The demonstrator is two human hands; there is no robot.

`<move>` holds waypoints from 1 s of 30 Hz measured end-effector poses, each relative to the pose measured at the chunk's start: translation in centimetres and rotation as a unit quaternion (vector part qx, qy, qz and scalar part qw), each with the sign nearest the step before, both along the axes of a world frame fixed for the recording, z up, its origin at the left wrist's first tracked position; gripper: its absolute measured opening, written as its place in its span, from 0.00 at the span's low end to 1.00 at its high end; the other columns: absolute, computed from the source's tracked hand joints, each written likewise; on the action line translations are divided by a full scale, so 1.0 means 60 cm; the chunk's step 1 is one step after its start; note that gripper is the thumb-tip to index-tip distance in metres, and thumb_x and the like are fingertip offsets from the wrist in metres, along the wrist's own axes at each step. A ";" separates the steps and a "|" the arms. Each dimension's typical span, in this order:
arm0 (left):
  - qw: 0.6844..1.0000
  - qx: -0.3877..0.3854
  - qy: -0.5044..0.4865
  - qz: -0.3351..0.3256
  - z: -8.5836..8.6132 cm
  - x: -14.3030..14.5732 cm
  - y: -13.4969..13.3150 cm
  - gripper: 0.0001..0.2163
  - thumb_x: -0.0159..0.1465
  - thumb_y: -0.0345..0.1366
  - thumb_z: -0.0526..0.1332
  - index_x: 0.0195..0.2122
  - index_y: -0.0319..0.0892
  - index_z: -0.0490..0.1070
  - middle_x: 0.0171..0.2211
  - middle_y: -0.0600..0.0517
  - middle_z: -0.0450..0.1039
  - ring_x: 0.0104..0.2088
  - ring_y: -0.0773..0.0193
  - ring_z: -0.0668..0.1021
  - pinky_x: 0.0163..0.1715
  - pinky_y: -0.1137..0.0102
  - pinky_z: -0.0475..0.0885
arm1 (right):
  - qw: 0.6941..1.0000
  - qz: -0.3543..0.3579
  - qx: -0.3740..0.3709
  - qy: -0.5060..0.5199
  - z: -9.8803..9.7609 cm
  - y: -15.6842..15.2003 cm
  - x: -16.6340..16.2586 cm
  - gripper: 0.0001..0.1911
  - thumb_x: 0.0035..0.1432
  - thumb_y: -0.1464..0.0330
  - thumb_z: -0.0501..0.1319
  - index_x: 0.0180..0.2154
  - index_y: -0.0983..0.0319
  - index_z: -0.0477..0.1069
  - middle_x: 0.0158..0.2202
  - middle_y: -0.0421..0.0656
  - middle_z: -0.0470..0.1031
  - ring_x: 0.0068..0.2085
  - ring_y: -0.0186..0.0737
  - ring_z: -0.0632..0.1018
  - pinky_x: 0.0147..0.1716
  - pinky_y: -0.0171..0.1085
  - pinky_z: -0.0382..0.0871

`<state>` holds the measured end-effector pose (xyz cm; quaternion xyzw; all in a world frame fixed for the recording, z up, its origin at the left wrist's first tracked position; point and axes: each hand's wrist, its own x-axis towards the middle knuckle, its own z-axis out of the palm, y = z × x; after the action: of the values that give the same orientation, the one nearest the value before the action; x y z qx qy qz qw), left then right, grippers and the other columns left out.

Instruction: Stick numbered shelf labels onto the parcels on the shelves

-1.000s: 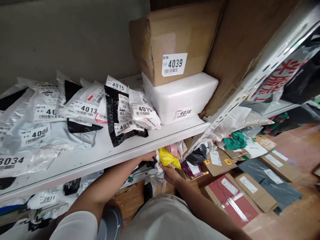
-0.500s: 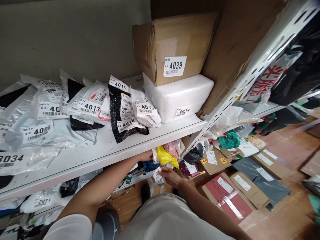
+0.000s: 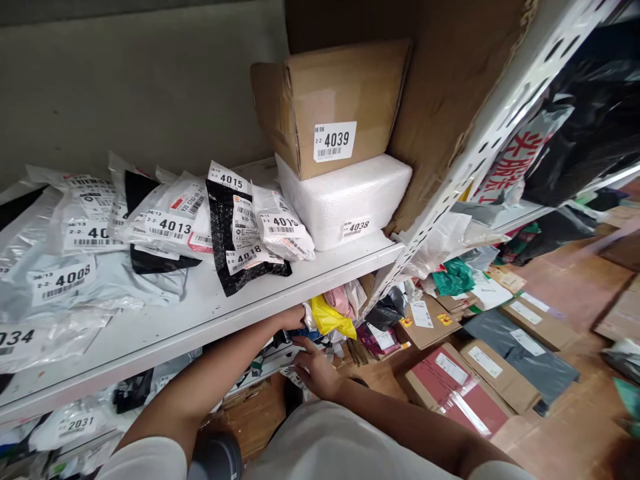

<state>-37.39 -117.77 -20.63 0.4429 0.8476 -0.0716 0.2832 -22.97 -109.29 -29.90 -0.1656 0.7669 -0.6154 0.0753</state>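
My left hand point(image 3: 294, 316) reaches under the front edge of the upper shelf point(image 3: 235, 293), beside a yellow plastic bag point(image 3: 333, 319) and a whitish wrapped package. Its fingers are mostly hidden, so their grip cannot be made out. Lower and to the right is my right hand point(image 3: 319, 371), with one finger stretched toward the packages on the lower shelf. The other fingers are curled against a strip of printed labels point(image 3: 294, 376), which hangs in front of my shirt. A pink bag point(image 3: 340, 300) lies behind the yellow one.
On the upper shelf stand a cardboard box point(image 3: 345, 100) marked 4039, a white foam box point(image 3: 345, 200) under it, and several labelled bags point(image 3: 167, 217). A white perforated post point(image 3: 465, 153) rises at the right. Parcels point(image 3: 460, 393) cover the floor there. A grey bin point(image 3: 217, 457) stands below.
My right hand has moved up and left toward the lower shelf, one finger now extended. The label strip has dropped lower and turned. My left hand stays by the yellow bag. The view shifts slightly.
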 end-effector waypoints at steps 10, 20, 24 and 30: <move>0.996 0.081 0.028 -0.014 -0.004 0.011 -0.034 0.09 0.60 0.34 0.59 0.40 0.40 0.75 0.44 0.46 0.76 0.47 0.56 0.74 0.48 0.62 0.67 | 0.994 0.103 -0.010 0.020 -0.010 -0.084 -0.051 0.04 0.45 0.76 0.65 0.26 0.63 0.73 0.65 0.51 0.52 0.64 0.53 0.57 0.59 0.46 0.55; 0.990 0.079 -0.014 -0.117 0.013 0.018 -0.056 0.08 0.49 0.28 0.66 0.31 0.44 0.75 0.41 0.51 0.77 0.46 0.56 0.74 0.47 0.66 0.65 | 0.976 -0.050 -0.147 -0.151 -0.054 -0.001 -0.006 0.24 0.54 0.47 0.57 0.24 0.62 0.67 0.20 0.36 0.66 0.20 0.29 0.64 0.22 0.32 0.60; 0.994 0.063 0.009 -0.090 0.012 0.030 -0.061 0.09 0.52 0.33 0.64 0.35 0.43 0.74 0.41 0.47 0.77 0.44 0.54 0.76 0.44 0.64 0.67 | 0.950 -0.172 -0.172 -0.194 -0.088 -0.013 -0.038 0.23 0.58 0.50 0.56 0.23 0.62 0.62 0.19 0.32 0.60 0.18 0.27 0.60 0.19 0.31 0.56; 0.995 0.033 0.092 -0.005 -0.023 0.045 -0.060 0.11 0.63 0.39 0.55 0.39 0.38 0.74 0.37 0.42 0.78 0.39 0.52 0.77 0.41 0.61 0.67 | 0.924 -0.272 -0.147 -0.225 -0.110 -0.038 -0.071 0.22 0.60 0.57 0.58 0.20 0.63 0.61 0.17 0.30 0.56 0.17 0.26 0.59 0.18 0.30 0.56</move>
<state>-34.72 -121.35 -22.00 0.4477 0.8698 -0.0857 0.1891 -27.22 -111.56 -36.51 0.1833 0.6463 -0.7390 0.0502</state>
